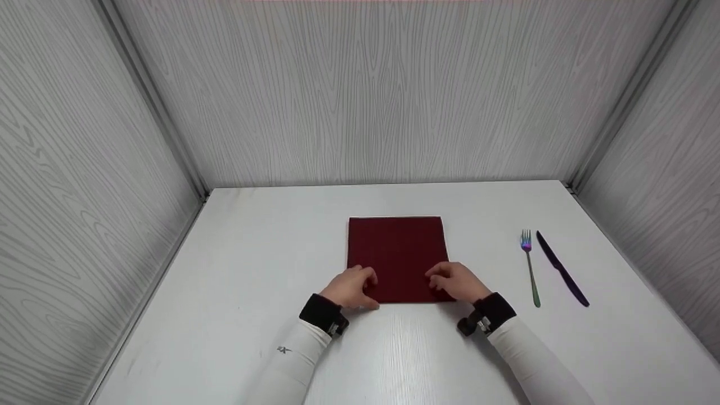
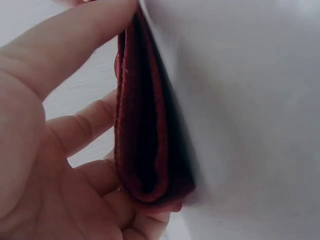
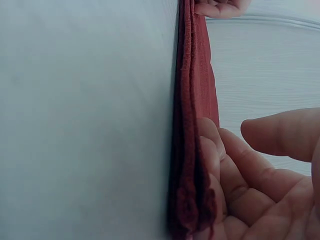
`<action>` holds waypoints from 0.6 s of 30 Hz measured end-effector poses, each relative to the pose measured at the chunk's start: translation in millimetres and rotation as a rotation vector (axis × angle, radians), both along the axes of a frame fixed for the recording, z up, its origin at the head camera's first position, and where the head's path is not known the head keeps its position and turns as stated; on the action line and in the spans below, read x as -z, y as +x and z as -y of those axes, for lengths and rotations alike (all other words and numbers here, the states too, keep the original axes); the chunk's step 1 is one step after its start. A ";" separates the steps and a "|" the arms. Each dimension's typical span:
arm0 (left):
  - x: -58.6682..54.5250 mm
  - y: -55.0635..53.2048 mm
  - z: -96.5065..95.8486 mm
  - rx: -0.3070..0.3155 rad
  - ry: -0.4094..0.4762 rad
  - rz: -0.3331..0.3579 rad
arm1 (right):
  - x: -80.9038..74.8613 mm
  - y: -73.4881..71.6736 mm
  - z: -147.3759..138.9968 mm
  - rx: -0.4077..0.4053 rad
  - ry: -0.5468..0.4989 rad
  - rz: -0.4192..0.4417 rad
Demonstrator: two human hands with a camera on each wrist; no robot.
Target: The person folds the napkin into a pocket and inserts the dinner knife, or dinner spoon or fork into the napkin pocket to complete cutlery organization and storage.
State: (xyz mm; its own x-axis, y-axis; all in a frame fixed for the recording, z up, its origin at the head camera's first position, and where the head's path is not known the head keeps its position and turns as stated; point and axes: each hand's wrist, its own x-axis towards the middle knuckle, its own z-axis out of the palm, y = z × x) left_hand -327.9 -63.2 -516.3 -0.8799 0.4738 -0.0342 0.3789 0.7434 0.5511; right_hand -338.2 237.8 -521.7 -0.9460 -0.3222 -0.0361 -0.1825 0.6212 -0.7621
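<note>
A dark red folded cloth (image 1: 398, 247) lies flat, roughly square, in the middle of the white table. My left hand (image 1: 351, 288) rests at its near left corner, the thumb reaching to the near edge and the bent fingers against the top and left side. In the left wrist view, the cloth (image 2: 142, 145) shows stacked layers with a rounded fold. My right hand (image 1: 457, 281) is at the near right corner, its fingers loosely bent and touching the top. Its thumb (image 3: 280, 132) stays off the cloth in the right wrist view, where loose threads hang from the corner.
To the right, a rainbow-sheened fork (image 1: 529, 264) and a dark purple knife (image 1: 562, 269) lie on the table (image 1: 270, 236). Grey wood-grain panels (image 1: 388, 95) stand behind the table and along both sides.
</note>
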 end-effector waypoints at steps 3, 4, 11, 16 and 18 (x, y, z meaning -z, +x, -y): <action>-0.3 0.9 -0.6 0.012 -0.003 -0.039 | 0.2 -0.3 -1.0 -0.002 -0.003 0.000; -0.7 1.0 -0.8 0.016 -0.010 -0.053 | 0.1 -0.3 -1.1 -0.003 -0.003 0.000; -2.6 3.1 -3.8 0.054 -0.117 -0.156 | 0.8 0.3 -0.7 -0.001 -0.010 0.001; -1.8 3.9 -4.6 0.046 -0.141 -0.199 | 0.0 2.0 0.1 -0.030 0.023 -0.014; -1.5 3.7 -4.3 0.038 -0.133 -0.196 | -1.2 3.9 1.0 -0.060 0.053 -0.009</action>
State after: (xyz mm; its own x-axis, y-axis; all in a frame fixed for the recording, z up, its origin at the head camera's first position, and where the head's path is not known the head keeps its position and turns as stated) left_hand -324.2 -58.9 -514.8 -0.8577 0.5092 0.0709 0.4978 0.7879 0.3625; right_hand -334.4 236.8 -520.5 -0.9253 -0.3763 -0.0464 -0.2271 0.6482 -0.7268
